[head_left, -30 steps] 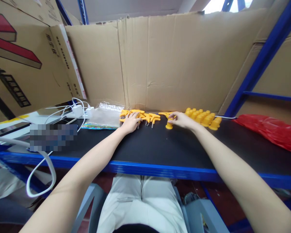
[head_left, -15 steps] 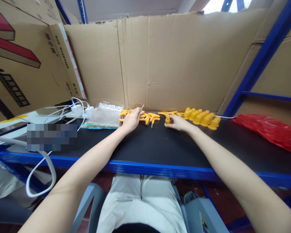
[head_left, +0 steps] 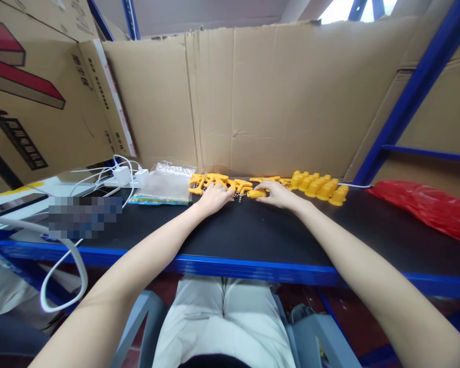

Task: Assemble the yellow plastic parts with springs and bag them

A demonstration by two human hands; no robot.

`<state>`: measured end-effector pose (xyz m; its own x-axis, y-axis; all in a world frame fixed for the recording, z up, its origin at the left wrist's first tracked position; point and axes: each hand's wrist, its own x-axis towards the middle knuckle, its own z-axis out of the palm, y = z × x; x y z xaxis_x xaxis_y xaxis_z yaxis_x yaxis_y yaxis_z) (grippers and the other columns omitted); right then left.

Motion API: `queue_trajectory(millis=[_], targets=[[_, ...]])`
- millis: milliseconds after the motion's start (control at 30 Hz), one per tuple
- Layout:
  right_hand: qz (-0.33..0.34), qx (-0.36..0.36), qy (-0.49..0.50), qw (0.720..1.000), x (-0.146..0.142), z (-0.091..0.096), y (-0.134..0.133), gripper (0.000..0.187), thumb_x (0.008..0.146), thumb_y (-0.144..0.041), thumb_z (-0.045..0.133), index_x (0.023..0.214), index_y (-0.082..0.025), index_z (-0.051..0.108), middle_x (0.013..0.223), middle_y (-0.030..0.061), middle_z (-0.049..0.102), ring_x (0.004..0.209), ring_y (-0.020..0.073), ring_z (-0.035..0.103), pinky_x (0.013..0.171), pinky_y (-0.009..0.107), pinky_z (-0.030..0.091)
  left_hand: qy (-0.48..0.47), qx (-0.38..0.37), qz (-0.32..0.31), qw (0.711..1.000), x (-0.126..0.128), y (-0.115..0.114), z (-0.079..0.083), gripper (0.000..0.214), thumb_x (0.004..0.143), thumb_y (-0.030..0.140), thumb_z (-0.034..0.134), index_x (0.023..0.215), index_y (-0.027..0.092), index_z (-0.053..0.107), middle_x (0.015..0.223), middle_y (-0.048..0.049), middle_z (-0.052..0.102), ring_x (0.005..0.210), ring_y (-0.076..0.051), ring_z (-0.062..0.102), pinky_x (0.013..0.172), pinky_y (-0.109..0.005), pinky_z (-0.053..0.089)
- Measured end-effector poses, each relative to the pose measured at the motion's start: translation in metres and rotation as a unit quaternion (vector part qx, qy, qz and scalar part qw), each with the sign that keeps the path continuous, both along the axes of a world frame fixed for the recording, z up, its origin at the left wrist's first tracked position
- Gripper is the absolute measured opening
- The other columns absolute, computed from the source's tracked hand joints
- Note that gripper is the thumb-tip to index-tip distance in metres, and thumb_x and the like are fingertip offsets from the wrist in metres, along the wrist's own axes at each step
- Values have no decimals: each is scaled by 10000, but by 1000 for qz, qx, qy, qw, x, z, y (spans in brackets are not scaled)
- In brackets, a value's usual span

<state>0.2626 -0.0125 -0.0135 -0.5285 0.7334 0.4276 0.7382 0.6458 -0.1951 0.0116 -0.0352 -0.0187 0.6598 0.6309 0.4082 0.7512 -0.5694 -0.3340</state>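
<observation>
My left hand rests at the front of a pile of yellow forked plastic pieces, its fingers curled down. Whatever lies under those fingertips is hidden. Thin silvery chains or coils stick out from the pieces between my hands. In my right hand is a yellow bell-shaped plastic piece, gripped by thumb and fingers and lying on its side just above or on the black tabletop. More forked pieces lie behind that hand.
Several yellow bell-shaped pieces stand in rows to the right. Beyond them is a red plastic bag. Clear plastic bags, white chargers and cables lie left. A cardboard wall closes the back; the table has a blue front edge.
My left hand has moved down and slightly right, from the top of the pile to its front. The bell-shaped piece in my right hand has tipped from upright onto its side, towards the left.
</observation>
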Motion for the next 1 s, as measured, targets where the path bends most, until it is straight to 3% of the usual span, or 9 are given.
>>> queue_trajectory(millis=[467, 767, 1000], targets=[[0, -19, 11, 1000, -7, 5, -9, 334, 714, -291, 675, 1025, -170, 671, 1034, 96, 664, 973, 244, 604, 843, 385, 472, -21, 6, -6, 1000, -1, -2, 3, 276, 903, 346, 431, 893, 142, 617, 867, -124, 651, 915, -256, 556, 846, -411, 345], [62, 2, 51, 997, -29, 3, -20, 311, 743, -263, 649, 1044, -188, 666, 1087, 88, 648, 1023, 229, 586, 902, 385, 443, -27, 22, -8, 999, 9, -11, 9, 273, 906, 336, 419, 939, 152, 617, 902, -122, 631, 932, -261, 546, 824, -394, 359], [27, -30, 109, 993, -31, 2, -22, 346, 745, -278, 655, 1069, -158, 647, 1095, 95, 648, 983, 213, 604, 897, 374, 443, -134, 34, 70, 988, 6, -13, 9, 445, 837, 520, 481, 1090, 162, 561, 1220, -162, 501, 1051, -305, 514, 863, -427, 388]])
